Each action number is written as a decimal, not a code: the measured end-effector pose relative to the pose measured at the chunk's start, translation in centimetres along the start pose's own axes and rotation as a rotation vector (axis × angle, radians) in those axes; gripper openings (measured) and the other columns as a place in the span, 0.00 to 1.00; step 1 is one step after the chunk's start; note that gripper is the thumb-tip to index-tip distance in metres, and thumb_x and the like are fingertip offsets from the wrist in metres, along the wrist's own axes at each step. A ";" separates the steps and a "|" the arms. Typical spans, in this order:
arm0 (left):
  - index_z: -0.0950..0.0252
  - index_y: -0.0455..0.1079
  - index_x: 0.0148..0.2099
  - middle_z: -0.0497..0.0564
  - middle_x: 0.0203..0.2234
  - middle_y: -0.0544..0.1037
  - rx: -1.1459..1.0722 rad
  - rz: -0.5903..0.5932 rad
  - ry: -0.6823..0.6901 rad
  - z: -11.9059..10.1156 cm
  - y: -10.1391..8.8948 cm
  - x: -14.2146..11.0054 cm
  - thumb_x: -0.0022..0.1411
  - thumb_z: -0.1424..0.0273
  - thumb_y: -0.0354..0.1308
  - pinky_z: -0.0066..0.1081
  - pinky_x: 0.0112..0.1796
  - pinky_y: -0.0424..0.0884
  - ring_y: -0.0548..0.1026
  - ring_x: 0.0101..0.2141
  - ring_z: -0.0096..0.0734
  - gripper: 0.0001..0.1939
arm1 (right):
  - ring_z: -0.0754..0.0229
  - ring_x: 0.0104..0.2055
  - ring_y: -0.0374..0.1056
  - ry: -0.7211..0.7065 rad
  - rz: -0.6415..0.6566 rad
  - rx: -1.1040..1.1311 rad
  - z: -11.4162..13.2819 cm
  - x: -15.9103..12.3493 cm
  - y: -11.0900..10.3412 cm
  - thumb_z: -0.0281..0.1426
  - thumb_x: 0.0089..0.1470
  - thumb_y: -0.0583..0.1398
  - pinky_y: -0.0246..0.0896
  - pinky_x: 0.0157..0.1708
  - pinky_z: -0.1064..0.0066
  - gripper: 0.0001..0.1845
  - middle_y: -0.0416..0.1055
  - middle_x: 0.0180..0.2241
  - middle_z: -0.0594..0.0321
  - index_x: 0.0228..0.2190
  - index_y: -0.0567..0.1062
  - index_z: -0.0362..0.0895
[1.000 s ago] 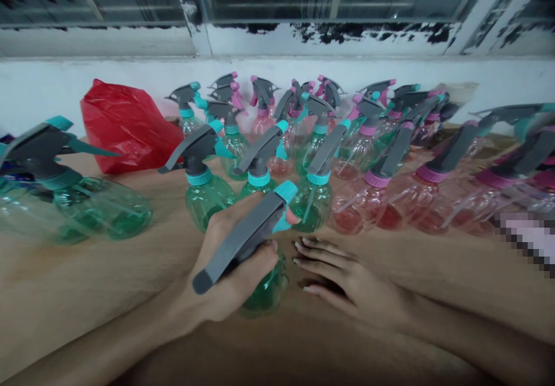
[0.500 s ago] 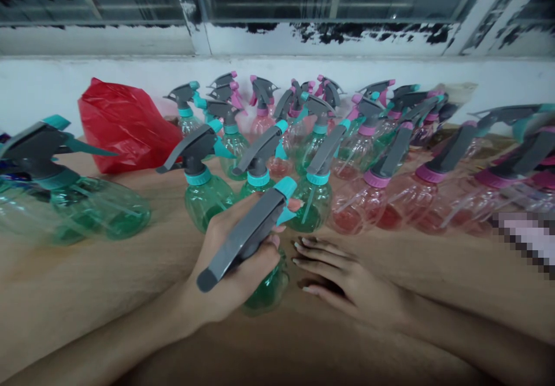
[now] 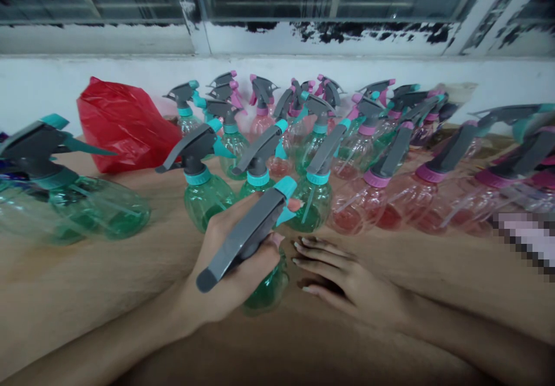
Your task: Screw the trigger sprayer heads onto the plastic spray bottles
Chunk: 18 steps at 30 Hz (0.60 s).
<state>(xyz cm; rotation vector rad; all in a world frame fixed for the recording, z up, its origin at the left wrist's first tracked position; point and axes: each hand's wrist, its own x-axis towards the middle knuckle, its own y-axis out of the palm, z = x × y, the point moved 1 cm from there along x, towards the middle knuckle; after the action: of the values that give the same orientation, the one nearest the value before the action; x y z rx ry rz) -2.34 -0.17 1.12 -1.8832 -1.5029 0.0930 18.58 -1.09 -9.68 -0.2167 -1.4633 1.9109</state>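
My left hand [image 3: 236, 259] is closed round the neck of a green spray bottle [image 3: 269, 288] with a grey and turquoise trigger head. The nozzle points away to the upper right, and a fingertip shows by the turquoise trigger. The neck ring is hidden by my fingers. Just right of this bottle, my right hand [image 3: 342, 276] lies palm down on the wooden table [image 3: 321, 340], fingers stretched out and holding nothing. Beyond my hands stand more green spray bottles [image 3: 208, 201], and pink spray bottles [image 3: 355, 207] with grey and pink heads are on the right.
A red plastic bag [image 3: 125, 123] stands at the back left near the white wall [image 3: 39, 85]. More green bottles [image 3: 125, 207] are at the left. Several rows of mixed spray bottles [image 3: 321, 120] fill the back. A pixelated patch covers something at the right edge.
The fingers of my left hand have shifted slightly by the trigger. The bottle and my right hand stay in place.
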 end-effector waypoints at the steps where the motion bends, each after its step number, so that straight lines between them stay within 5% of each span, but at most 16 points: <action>1: 0.59 0.65 0.35 0.45 0.25 0.64 0.001 -0.001 0.002 0.0 0.0 0.0 0.54 0.74 0.49 0.32 0.28 0.67 0.64 0.24 0.31 0.07 | 0.57 0.64 0.48 0.000 0.001 0.000 0.0 0.0 0.0 0.36 0.61 0.53 0.51 0.61 0.57 0.23 0.59 0.60 0.59 0.56 0.63 0.43; 11: 0.57 0.68 0.43 0.46 0.27 0.68 0.054 0.024 -0.034 0.3 -0.1 0.0 0.55 0.72 0.49 0.32 0.32 0.70 0.67 0.26 0.33 0.13 | 0.56 0.64 0.49 0.005 -0.010 0.013 0.1 0.0 -0.1 0.35 0.61 0.54 0.51 0.61 0.57 0.23 0.60 0.59 0.58 0.56 0.63 0.43; 18: 0.59 0.65 0.32 0.47 0.25 0.69 0.072 0.010 -0.079 -0.1 -0.1 0.3 0.53 0.70 0.50 0.32 0.29 0.68 0.67 0.25 0.33 0.04 | 0.56 0.64 0.49 -0.004 -0.019 0.023 0.0 0.0 0.0 0.35 0.60 0.54 0.51 0.61 0.56 0.24 0.60 0.59 0.58 0.57 0.63 0.43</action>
<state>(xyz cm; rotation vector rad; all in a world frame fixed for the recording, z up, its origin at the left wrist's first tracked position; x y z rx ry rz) -2.26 0.00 1.34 -1.8491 -1.5225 0.2254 18.60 -1.10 -9.71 -0.1878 -1.4397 1.9133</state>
